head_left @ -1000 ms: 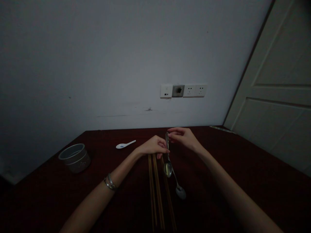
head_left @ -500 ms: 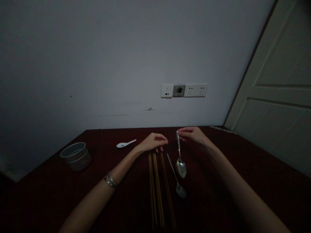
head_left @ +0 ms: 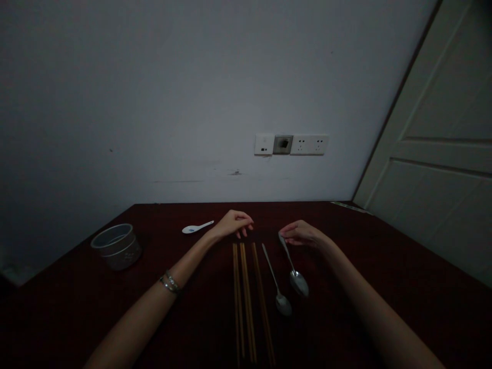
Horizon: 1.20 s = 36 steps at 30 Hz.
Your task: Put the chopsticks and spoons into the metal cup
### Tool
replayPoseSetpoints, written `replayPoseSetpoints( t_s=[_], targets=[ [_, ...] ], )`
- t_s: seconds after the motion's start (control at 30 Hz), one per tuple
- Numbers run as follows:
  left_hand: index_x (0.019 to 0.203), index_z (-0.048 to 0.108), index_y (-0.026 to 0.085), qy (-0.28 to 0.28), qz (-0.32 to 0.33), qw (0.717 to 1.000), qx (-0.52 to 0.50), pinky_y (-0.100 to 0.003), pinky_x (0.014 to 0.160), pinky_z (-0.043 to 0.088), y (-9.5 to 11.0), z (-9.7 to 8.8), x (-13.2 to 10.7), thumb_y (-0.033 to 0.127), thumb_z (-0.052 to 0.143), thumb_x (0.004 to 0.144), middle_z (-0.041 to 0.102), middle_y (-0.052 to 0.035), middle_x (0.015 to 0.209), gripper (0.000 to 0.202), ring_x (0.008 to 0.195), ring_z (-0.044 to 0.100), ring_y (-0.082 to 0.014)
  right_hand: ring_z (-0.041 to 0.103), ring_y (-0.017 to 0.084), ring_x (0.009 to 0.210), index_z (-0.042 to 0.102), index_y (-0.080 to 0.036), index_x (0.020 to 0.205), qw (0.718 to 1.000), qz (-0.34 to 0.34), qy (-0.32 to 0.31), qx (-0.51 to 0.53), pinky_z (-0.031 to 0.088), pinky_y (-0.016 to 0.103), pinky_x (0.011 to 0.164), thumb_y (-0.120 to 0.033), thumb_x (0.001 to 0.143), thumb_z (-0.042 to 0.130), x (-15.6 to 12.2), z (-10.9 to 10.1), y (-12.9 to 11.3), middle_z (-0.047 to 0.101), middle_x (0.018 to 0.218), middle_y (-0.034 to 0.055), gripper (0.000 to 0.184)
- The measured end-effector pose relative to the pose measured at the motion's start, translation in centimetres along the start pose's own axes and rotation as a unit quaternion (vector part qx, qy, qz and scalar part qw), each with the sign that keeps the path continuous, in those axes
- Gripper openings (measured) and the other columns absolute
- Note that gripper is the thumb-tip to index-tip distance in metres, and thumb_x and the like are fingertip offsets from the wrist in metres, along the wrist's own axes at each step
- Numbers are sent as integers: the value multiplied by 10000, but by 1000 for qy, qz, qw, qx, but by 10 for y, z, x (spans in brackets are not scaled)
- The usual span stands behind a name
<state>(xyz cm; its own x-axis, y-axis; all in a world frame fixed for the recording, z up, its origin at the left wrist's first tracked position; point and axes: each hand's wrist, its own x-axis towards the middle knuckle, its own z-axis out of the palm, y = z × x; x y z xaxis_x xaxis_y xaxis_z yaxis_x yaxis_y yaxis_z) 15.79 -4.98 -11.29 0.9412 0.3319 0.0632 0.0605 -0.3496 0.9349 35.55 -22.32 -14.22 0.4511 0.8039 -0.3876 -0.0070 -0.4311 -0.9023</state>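
Right hand (head_left: pixel 303 233) has the larger metal spoon (head_left: pixel 299 283): fingers pinched shut on the far end of the handle. From those fingers the spoon runs toward the near side and a bit right, bowl at the near end. Long axis mostly near-far, slanting from far left to near right. Bowl looks to be down on the counter (head_left: pixel 338 220); can't tell if the gripped handle end is raised off it.

Smaller metal spoon (head_left: pixel 283 305) lies just left of the larger one, clear gap, no contact. Its axis slants the same way, close to parallel, bowl also at the near end and slightly nearer than the larger bowl. Wooden chopsticks (head_left: pixel 248 297) left of that, three groups side by side, also mostly near-far.

Right hand is nearer, the only one on the larger spoon. Left hand (head_left: pixel 232 224) is off to the left, just beyond the far ends of the chopsticks, fingers loosely curled and partly open, nothing in them, apart from both metal spoons. White porcelain spoon (head_left: pixel 190 229) sits left of it, round metal pot (head_left: pixel 123 256) farther left.
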Motion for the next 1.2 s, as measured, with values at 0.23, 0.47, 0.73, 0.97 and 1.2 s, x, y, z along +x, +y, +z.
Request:
replayPoseSetpoints(
  t_s=[0.23, 0.47, 0.73, 0.97, 1.2],
  targets=[
    [818, 607, 101, -1, -6, 1000, 9, -181, 402, 419, -5, -3, 1, 304, 537, 751, 661, -85, 762, 225, 485, 568, -86, 585, 58, 518, 665, -135, 750, 999, 16, -8, -30, 468, 107, 467, -167, 675, 660, 8, 5, 9, 660, 629, 23, 82],
    [796, 609, 95, -18, -14, 1000, 12, -179, 395, 420, -7, -3, 2, 324, 545, 740, 656, -84, 754, 244, 489, 568, -90, 599, 69, 531, 667, -139, 742, 998, 30, -15, -51, 461, 105, 444, -152, 668, 643, 10, 10, 11, 667, 635, 26, 79],
    [801, 619, 103, -30, -20, 999, 19, -164, 409, 420, -12, -4, 1, 342, 552, 752, 664, -88, 795, 253, 517, 569, -83, 570, 64, 473, 643, -132, 667, 994, 37, 18, -100, 457, 120, 421, -110, 639, 638, 7, 19, 6, 630, 561, 3, 36],
    [807, 626, 107, -35, -21, 999, 19, -183, 408, 428, -16, -5, 2, 363, 553, 744, 662, -82, 790, 274, 523, 575, -94, 545, 73, 423, 619, -132, 569, 985, 19, 36, -166, 437, 129, 375, -60, 601, 618, 13, 25, 7, 589, 472, -7, 78],
    [808, 625, 111, -36, -24, 999, 20, -180, 404, 422, -17, -6, 2, 388, 552, 741, 664, -84, 806, 294, 530, 576, -94, 541, 74, 430, 618, -132, 568, 977, 9, 57, -204, 465, 149, 395, -62, 586, 621, 13, 27, 7, 582, 481, -13, 72]
  ],
)
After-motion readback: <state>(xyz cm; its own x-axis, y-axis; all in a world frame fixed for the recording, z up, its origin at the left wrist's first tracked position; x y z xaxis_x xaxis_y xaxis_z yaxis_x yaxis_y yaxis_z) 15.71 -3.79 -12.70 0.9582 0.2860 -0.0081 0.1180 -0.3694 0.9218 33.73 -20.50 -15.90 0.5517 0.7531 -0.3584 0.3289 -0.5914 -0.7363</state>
